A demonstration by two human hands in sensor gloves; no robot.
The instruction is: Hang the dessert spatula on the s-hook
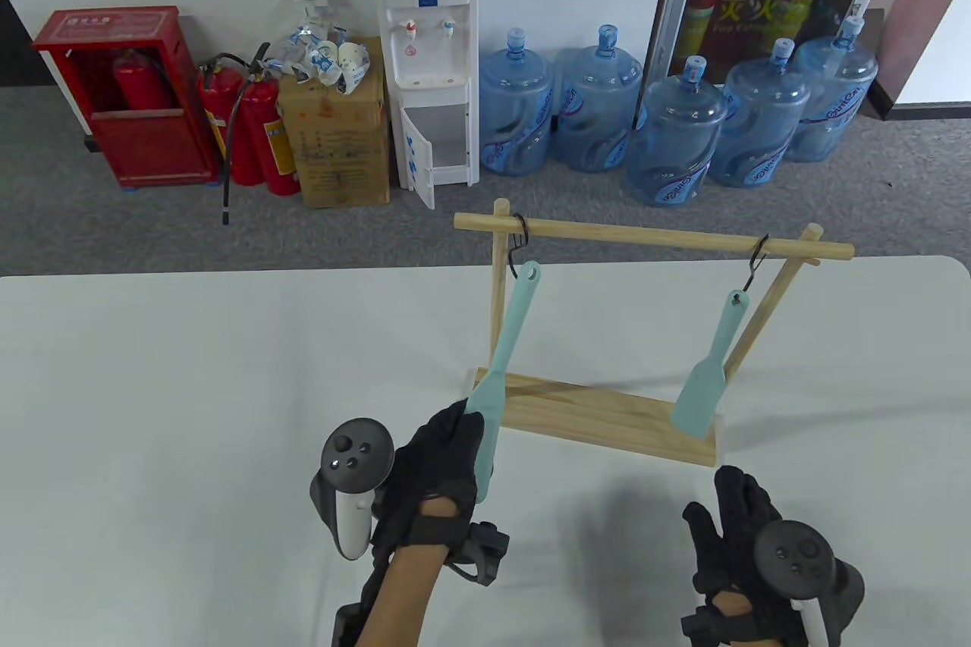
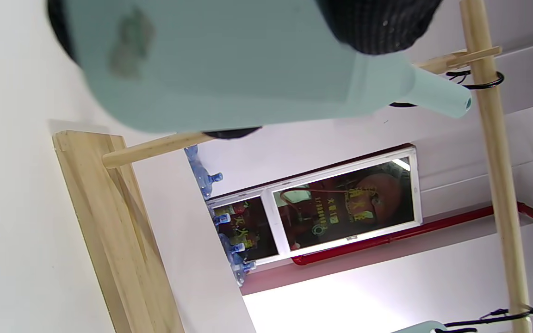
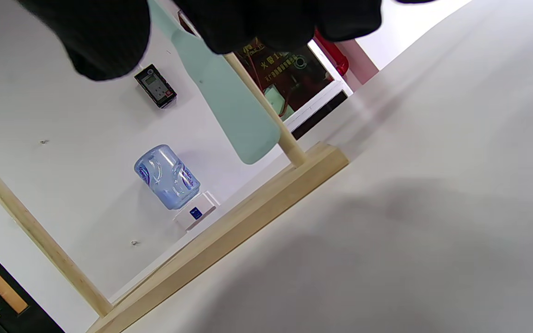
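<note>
Table view shows the left hand (image 1: 444,461) gripping the blade end of a mint dessert spatula (image 1: 504,351), whose handle slants up and away so that its hole end sits right at the lower curl of the left s-hook (image 1: 520,245). Whether the hole is already over the hook cannot be told. That black hook hangs from the top rail of a wooden rack (image 1: 607,419) standing on the white tabletop (image 1: 190,389). A second spatula (image 1: 713,366) of the same colour hangs freely from the right s-hook (image 1: 757,260) near the rail's other end.

In the left wrist view the held blade (image 2: 211,64) fills the top of the frame, a gloved fingertip (image 2: 377,23) pressed on it, and the handle tip reaches just beside the hook's black wire (image 2: 474,83) on the rail.

The right hand (image 1: 740,526) holds nothing; it sits low over the tabletop in front of the rack's base, fingers loosely extended, apart from both spatulas.
</note>
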